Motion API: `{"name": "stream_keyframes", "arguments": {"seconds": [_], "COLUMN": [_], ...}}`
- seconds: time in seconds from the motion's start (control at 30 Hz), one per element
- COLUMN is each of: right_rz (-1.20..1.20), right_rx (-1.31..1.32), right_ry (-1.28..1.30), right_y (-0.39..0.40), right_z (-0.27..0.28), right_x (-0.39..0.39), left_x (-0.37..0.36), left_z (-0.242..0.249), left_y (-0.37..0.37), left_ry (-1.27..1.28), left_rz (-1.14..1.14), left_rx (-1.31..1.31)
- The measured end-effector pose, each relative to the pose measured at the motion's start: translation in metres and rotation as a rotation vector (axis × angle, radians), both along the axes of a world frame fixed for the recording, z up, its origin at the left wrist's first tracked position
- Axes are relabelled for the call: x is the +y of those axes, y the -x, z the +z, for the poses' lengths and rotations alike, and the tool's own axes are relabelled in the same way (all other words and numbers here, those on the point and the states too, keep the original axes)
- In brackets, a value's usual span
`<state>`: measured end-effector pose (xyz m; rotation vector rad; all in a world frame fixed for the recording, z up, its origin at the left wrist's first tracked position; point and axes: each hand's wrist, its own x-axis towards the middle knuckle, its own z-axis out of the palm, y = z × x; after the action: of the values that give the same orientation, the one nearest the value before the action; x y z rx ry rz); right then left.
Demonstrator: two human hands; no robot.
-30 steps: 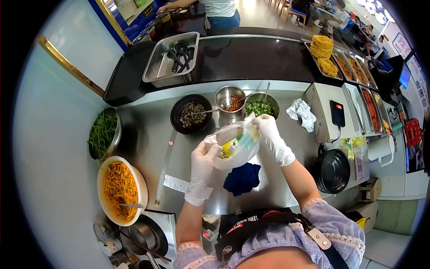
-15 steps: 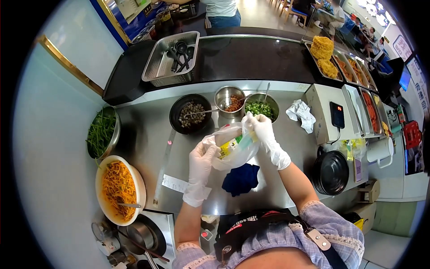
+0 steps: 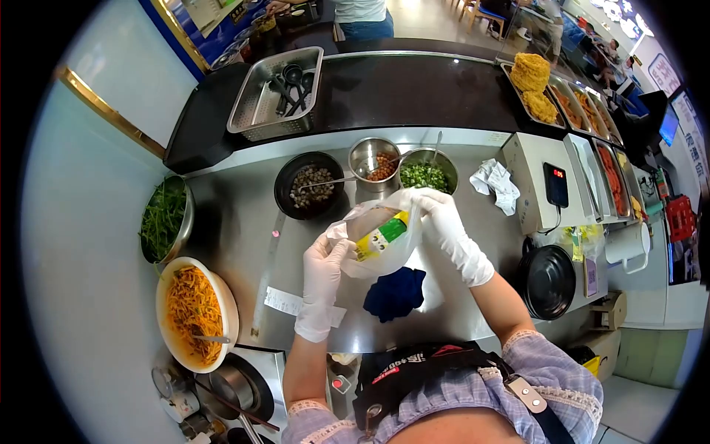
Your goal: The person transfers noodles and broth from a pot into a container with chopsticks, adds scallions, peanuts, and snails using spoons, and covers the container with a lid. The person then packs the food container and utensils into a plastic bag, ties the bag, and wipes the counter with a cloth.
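A white translucent plastic bag (image 3: 373, 267) is stretched between my two gloved hands above the steel counter. My left hand (image 3: 323, 259) pinches its left edge, and my right hand (image 3: 438, 212) grips the upper right edge. Inside the open bag lies a yellow and green package (image 3: 383, 235), tilted up to the right. Below the bag a dark blue cloth (image 3: 396, 294) rests on the counter. Just beyond my hands stand a bowl of chopped green onions (image 3: 425, 177), a steel pot (image 3: 373, 157) of reddish-brown bits and a black bowl (image 3: 282, 188) of diced food.
At the left are a white bowl (image 3: 231, 318) of shredded orange food and a bowl of greens (image 3: 164, 220). Black dishes (image 3: 549, 281) are stacked at the right, near a crumpled white cloth (image 3: 495, 186). A receipt (image 3: 283, 301) lies by my left wrist. A utensil tray (image 3: 251, 122) sits on the ledge.
The bag's mouth is spread wider and the package inside shows more fully. My left hand has shifted slightly left, and my right hand has turned with its wrist moving right.
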<state>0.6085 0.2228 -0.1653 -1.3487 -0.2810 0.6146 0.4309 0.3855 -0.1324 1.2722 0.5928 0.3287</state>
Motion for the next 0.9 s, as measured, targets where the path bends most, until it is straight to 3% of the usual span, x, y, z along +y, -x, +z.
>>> {"name": "stream_keyframes", "arguments": {"seconds": [0.03, 0.1, 0.17, 0.2, 0.23, 0.3, 0.4, 0.5, 0.53, 0.57, 0.6, 0.63, 0.7, 0.83, 0.9], "right_rz": [0.148, 0.376, 0.226, 0.151, 0.068, 0.047, 0.174, 0.185, 0.249, 0.111, 0.129, 0.160, 0.178, 0.320, 0.398], "right_rx": [0.014, -0.043, -0.624, -0.702, -0.621, -0.396, -0.123, -0.262, -0.854, -1.445, -0.805, -0.174, -0.074, -0.005, -0.200], "right_ry": [-0.005, 0.274, 0.524, 0.480, 0.486, 0.262, 0.239, 0.174, 0.179, 0.159, 0.093, 0.076, 0.239, 0.127, 0.397], "right_y": [-0.002, 0.006, 0.007, 0.011, 0.004, 0.011, 0.006, 0.002, -0.006, -0.014, -0.015, -0.015, -0.015, 0.001, 0.001], "right_z": [0.003, 0.005, -0.017, 0.011, 0.009, 0.037, 0.018, 0.035, 0.029, 0.024, 0.017, 0.011, 0.020, 0.040, 0.038], "right_x": [-0.005, -0.004, -0.002, -0.004, 0.002, -0.002, 0.006, -0.006, -0.011, -0.017, -0.015, -0.011, -0.016, -0.017, -0.015], "left_x": [0.001, 0.001, -0.001, 0.003, 0.003, 0.003, -0.012, -0.030, -0.035, -0.031, -0.024, -0.033, -0.030, -0.034, -0.031], "left_z": [0.001, 0.007, 0.005, 0.000, 0.000, -0.001, 0.006, -0.012, -0.025, -0.047, -0.072, -0.074, -0.128, -0.116, -0.104], "left_y": [-0.001, -0.004, -0.008, -0.007, -0.007, -0.006, -0.016, -0.040, -0.049, -0.056, -0.062, -0.066, -0.072, -0.075, -0.074], "left_ry": [-0.007, -0.109, -0.065, -0.097, -0.058, -0.021, -0.216, -0.479, -0.552, -0.423, -0.563, -0.683, -0.744, -0.746, -0.677], "left_rz": [-0.022, -0.040, -0.037, -0.086, -0.101, -0.080, -0.159, -0.297, -0.289, -0.343, -0.427, -0.366, -0.288, -0.266, -0.231], "left_rx": [0.010, 0.051, 0.052, 0.060, 0.060, 0.016, 0.077, 0.018, -0.053, -0.040, -0.028, 0.080, 0.119, 0.151, 0.255]}}
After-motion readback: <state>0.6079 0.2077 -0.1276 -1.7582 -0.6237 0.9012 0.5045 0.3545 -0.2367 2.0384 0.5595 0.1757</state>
